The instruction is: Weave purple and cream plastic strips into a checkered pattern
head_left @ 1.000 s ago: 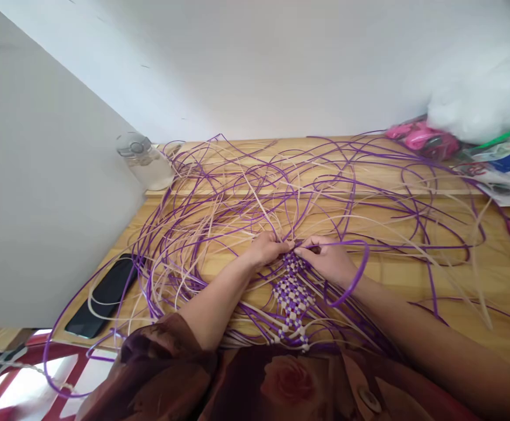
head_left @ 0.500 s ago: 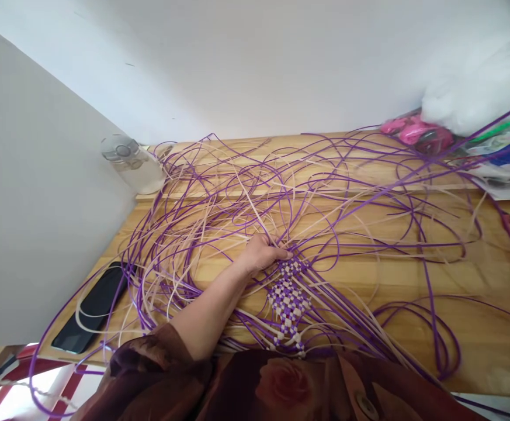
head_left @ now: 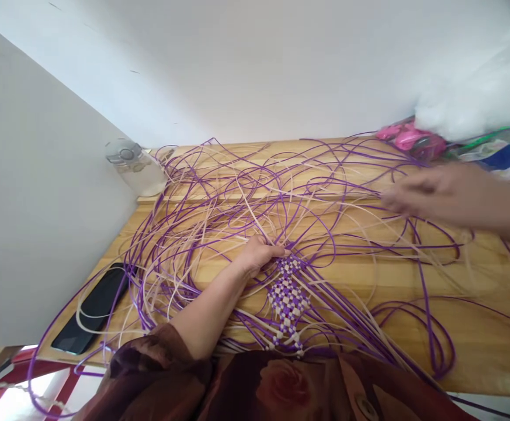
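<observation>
A piece of woven purple and cream plastic strips lies on the table in front of me, with long loose ends fanning out on all sides. My left hand pinches the far end of this weaving, thumb on top, where several strips come out. Off to the right, raised above the table, is my right hand. It is smeared by motion and its fingers look partly curled; whether a strip is in them I cannot make out. Loose purple strips pass below it.
A black phone lies at the left edge under strips. A clear container with a grey lid stands at the back left. Pink packaged items and a white plastic bag sit at the back right. Strips cover much of the wooden table.
My right hand has come into view from the right. The long purple strips that stretched up to the right edge are no longer held taut there. My left hand stays on the weaving.
</observation>
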The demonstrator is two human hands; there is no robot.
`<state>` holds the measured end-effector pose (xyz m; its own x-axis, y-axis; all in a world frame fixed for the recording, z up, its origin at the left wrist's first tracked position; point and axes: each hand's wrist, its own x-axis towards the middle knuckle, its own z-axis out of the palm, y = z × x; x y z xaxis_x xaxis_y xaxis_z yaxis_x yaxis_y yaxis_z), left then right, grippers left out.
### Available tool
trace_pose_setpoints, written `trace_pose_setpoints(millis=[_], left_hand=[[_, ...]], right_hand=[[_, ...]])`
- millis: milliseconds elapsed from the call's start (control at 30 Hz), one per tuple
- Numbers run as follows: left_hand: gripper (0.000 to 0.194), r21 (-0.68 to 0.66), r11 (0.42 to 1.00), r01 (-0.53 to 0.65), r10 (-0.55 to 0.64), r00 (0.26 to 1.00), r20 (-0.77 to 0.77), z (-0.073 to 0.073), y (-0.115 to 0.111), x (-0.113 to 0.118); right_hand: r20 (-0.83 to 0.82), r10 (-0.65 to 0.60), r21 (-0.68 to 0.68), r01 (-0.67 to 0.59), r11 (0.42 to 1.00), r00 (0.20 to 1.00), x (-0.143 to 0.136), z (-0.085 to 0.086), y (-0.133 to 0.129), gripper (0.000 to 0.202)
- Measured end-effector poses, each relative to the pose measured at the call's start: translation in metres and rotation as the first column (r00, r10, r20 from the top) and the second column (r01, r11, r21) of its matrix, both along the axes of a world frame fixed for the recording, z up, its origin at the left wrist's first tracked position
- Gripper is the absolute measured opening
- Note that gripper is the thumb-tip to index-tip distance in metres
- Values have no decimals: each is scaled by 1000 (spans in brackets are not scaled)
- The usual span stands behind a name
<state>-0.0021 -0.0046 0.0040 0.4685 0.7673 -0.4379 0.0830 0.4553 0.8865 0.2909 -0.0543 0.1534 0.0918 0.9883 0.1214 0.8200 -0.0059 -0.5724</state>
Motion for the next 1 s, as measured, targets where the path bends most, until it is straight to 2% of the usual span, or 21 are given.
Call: trace_pose_setpoints(millis=[33,67,100,167,233,300,367,467,533,633,700,767,833,1000], left_hand=[[28,-2,1000,5,-5,1000,5,0,0,0],[27,-5,1000,5,-5,1000,13,-1,0,-1],[27,-8,1000,5,-5,1000,22,-2,1,-1],[28,-7,1000,6,-6,999,41,-4,1,-1],[29,6,1000,3,-4,999,50,-5,2,-1],[30,25,1000,1,-2,999,43,-6,3,-1],[31,24,1000,-1,0,999,38,-6,3,-1],[31,-1,1000,0,0,999,46,-6,4,-2],[31,8,1000,5,-6,999,53,-6,4,-2],[29,32,999,-6,4,998,66,-7,3,-1],[28,29,1000,-12,9,997,76,-7,3,-1],[28,37,999,6,-9,996,89,-6,2,-1],[28,57,998,23,-28,996,89,-6,2,-1],[36,54,999,1,-5,998,66,-4,1,-1]], right_hand=[[44,239,-120,-232,965,970,-22,-19,-7,25],[45,410,-155,-399,904,911,-44,-38,-15,21],[78,488,-153,-474,867,869,-65,-58,-22,22],[189,490,-101,-480,872,851,-94,-88,-34,19],[213,439,-74,-433,898,873,-104,-103,-41,22],[160,432,-105,-419,902,888,-103,-106,-46,24],[134,420,-93,-410,907,898,-98,-104,-47,17],[224,382,12,-395,919,896,-97,-103,-47,12],[198,408,-9,-415,910,891,-100,-103,-48,16],[-144,402,-149,-422,894,904,-109,-99,-51,19],[-370,338,-134,-410,902,865,-115,-97,-50,16],[-514,305,-55,-386,921,802,-118,-99,-44,16],[-609,246,-29,-332,943,754,-120,-105,-34,18],[-663,-9,-190,-158,969,749,-117,-128,-12,23]])
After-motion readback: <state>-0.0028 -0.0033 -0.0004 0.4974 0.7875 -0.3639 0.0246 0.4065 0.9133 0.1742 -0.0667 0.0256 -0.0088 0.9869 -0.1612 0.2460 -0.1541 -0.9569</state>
